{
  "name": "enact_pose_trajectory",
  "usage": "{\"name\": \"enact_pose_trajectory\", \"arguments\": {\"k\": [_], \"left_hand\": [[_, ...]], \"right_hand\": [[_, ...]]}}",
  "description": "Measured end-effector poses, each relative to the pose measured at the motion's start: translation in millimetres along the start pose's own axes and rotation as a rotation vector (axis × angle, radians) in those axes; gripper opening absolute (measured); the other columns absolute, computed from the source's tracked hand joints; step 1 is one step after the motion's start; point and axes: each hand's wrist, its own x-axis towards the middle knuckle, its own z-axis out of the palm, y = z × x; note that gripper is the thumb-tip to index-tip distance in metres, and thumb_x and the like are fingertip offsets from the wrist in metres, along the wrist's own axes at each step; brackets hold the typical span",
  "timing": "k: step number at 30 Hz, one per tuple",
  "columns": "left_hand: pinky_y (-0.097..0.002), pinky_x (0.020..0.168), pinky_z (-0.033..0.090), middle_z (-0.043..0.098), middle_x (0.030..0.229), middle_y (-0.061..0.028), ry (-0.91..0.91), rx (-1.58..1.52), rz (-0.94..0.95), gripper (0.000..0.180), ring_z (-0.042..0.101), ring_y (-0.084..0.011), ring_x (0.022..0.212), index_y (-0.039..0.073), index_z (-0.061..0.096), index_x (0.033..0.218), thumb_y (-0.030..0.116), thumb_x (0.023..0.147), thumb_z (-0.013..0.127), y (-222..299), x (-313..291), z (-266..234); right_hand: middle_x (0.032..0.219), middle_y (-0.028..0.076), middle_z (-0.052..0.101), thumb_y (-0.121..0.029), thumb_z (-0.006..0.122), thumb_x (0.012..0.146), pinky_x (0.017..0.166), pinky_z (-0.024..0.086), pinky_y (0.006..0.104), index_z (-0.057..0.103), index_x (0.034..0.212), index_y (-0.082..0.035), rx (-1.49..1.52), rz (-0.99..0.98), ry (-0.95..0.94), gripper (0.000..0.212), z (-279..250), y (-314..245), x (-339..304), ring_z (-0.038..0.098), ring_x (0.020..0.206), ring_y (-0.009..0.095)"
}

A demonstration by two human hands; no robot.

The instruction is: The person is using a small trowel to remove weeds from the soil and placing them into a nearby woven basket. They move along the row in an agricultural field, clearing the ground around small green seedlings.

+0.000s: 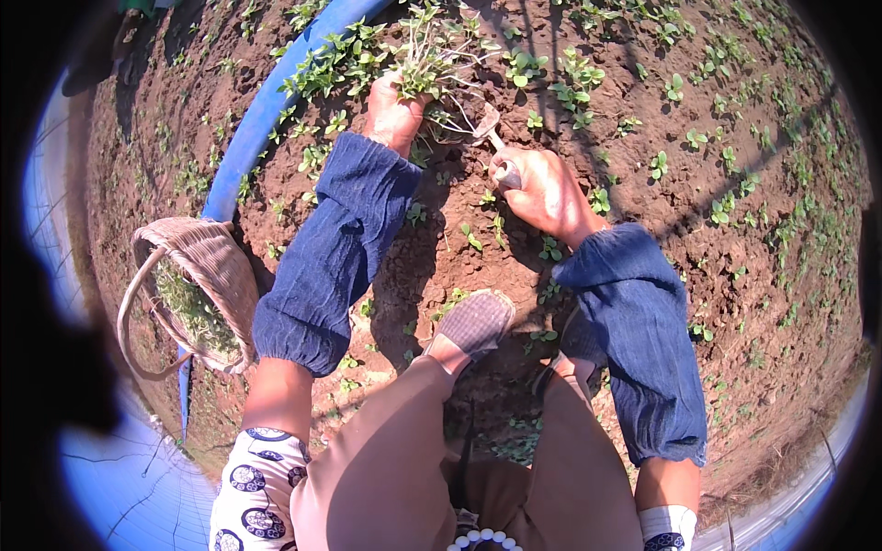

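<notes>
My left hand [395, 115] is closed around a bunch of uprooted seedlings [427, 60], their pale stems and roots sticking out above the fingers. Just to the right, my right hand [544, 191] grips the handle of a small hand trowel [487, 124]. The metal blade of the trowel points up and left and touches or nearly touches the soil beside the bunch. Leafy green seedlings [340, 60] grow in the ground to the left of the bunch. Blue sleeve covers reach over both my forearms.
A wicker basket [230, 266] holding pulled greens [193, 308] lies tilted at the left. A blue hose [266, 110] curves past it up to the top. Small seedlings [721, 207] dot the brown soil on the right. My shoe [475, 323] stands below the hands.
</notes>
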Motion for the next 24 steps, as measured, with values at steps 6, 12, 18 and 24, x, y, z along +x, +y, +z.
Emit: {"name": "enact_pose_trajectory", "arguments": {"k": [6, 12, 18, 24], "left_hand": [[-0.0282, 0.061, 0.052, 0.066, 0.084, -0.0023, 0.019, 0.235, -0.161, 0.016, 0.062, -0.0135, 0.071, 0.004, 0.066, 0.102, 0.003, 0.086, 0.067, 39, -25, -39], [-0.0266, 0.073, 0.05, 0.068, 0.095, -0.0009, 0.073, 0.339, -0.164, 0.024, 0.061, -0.0103, 0.082, 0.007, 0.067, 0.11, -0.001, 0.086, 0.067, 32, -16, -15], [-0.0351, 0.078, 0.051, 0.071, 0.092, -0.011, -0.107, 0.747, 0.061, 0.025, 0.067, -0.0201, 0.085, 0.005, 0.069, 0.109, 0.008, 0.084, 0.069, 26, 32, 21], [-0.0451, 0.081, 0.053, 0.068, 0.095, -0.0241, -0.286, 0.913, 0.071, 0.031, 0.067, -0.0401, 0.091, 0.008, 0.066, 0.111, 0.018, 0.081, 0.065, -6, 86, 20]], "right_hand": [[0.081, 0.019, 0.063, -0.008, 0.062, 0.071, 0.071, 0.051, 0.0456, 0.063, 0.099, -0.001, -0.211, -0.104, 0.211, 0.029, -21, -58, -20, 0.061, 0.078, 0.039], [0.078, 0.019, 0.061, -0.008, 0.065, 0.068, 0.066, 0.051, 0.0485, 0.06, 0.089, -0.002, -0.344, -0.111, 0.376, 0.022, -35, -53, -21, 0.061, 0.073, 0.04], [0.072, 0.023, 0.063, -0.006, 0.061, 0.075, 0.064, 0.051, 0.042, 0.063, 0.088, 0.005, -0.191, 0.099, 0.173, 0.017, -47, -44, 25, 0.064, 0.068, 0.038], [0.093, 0.025, 0.069, -0.012, 0.062, 0.076, 0.083, 0.053, 0.043, 0.072, 0.094, 0.001, -0.106, 0.384, 0.005, 0.024, -34, -65, 73, 0.068, 0.093, 0.038]]}}
